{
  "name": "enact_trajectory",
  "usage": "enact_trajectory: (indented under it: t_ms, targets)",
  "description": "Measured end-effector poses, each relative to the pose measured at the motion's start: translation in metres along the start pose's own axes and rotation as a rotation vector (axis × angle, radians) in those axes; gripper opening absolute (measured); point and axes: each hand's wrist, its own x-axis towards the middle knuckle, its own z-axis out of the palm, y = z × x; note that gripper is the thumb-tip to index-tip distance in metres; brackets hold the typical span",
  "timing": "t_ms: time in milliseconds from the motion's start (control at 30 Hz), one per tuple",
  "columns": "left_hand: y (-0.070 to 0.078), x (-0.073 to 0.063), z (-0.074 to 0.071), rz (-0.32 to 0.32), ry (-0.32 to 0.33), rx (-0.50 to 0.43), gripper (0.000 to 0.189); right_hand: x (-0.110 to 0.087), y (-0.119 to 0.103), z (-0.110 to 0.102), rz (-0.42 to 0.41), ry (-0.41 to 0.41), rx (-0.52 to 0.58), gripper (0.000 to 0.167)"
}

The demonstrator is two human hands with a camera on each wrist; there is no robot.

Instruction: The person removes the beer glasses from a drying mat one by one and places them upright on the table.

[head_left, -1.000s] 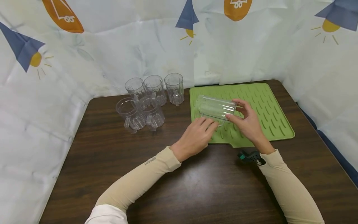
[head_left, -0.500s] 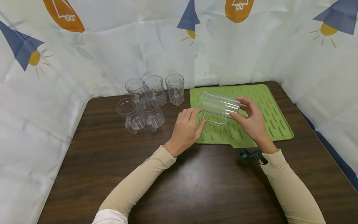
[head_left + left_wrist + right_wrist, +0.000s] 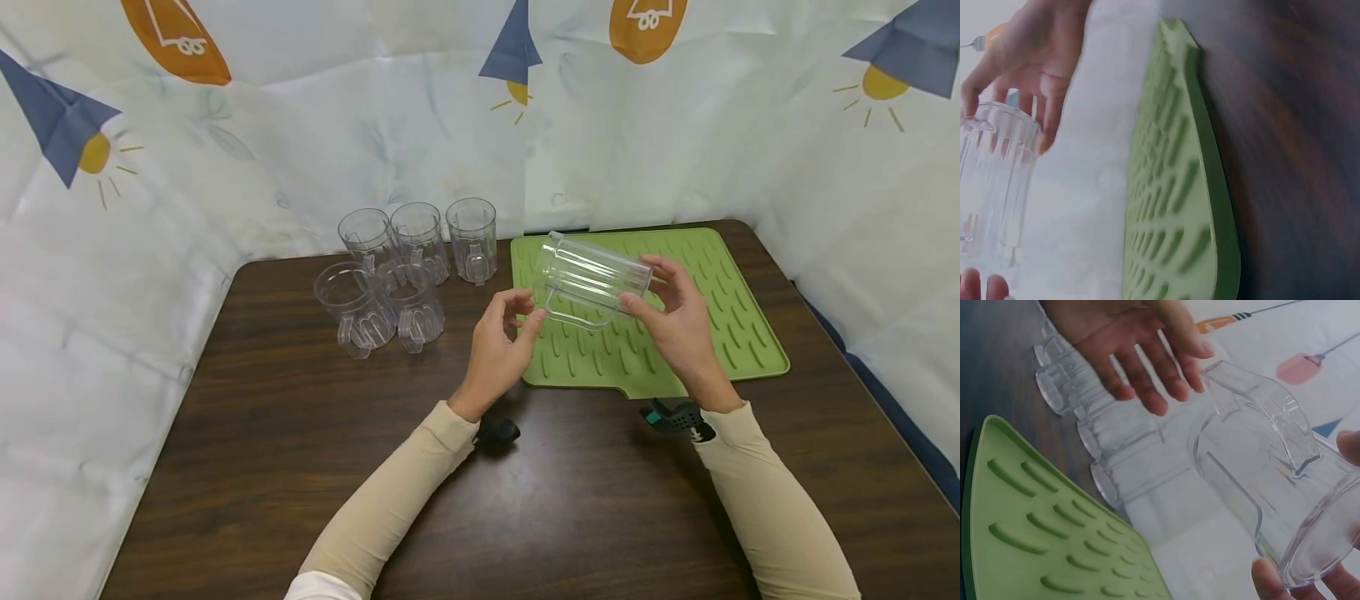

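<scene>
A clear plastic mug [image 3: 596,271] lies nearly sideways in the air over a green ribbed mat [image 3: 720,325]. My right hand [image 3: 678,333] grips it round the base end, thumb on the near side and fingers on the far side. The handle [image 3: 1266,403] points toward me in the head view. My left hand [image 3: 498,346] hovers just left of the mug's mouth, fingers loosely bent, holding nothing. In the right wrist view, the left fingertips are close to the handle; whether they touch it I cannot tell.
Several clear mugs [image 3: 471,237] stand upright in a cluster at the back left of the dark wood table [image 3: 300,467]. A patterned white curtain [image 3: 360,125] hangs behind and beside the table. Black wrist gear [image 3: 498,433] sits under the left wrist.
My left hand has let go of the handle and drawn back left, turning its palm inward. My right hand has shifted the mug slightly right and up, still tilted.
</scene>
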Motion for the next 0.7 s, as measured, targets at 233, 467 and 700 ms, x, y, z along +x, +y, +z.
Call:
enact_trajectory:
  t_ms: [233,467,700]
  targets:
    - [0.002,-0.001,0.016,-0.268,0.050,-0.624,0.030,0.002,-0.001,0.006,0.007,0.034,0.072,0.055]
    - [0.007,-0.001,0.030,-0.387,0.079,-1.036,0.025,0.003,0.000,0.011,-0.007,0.068,0.092,0.055]
    - [0.012,-0.001,0.035,-0.420,0.055,-1.161,0.025,0.003,0.001,0.015,-0.014,0.094,0.091,0.056]
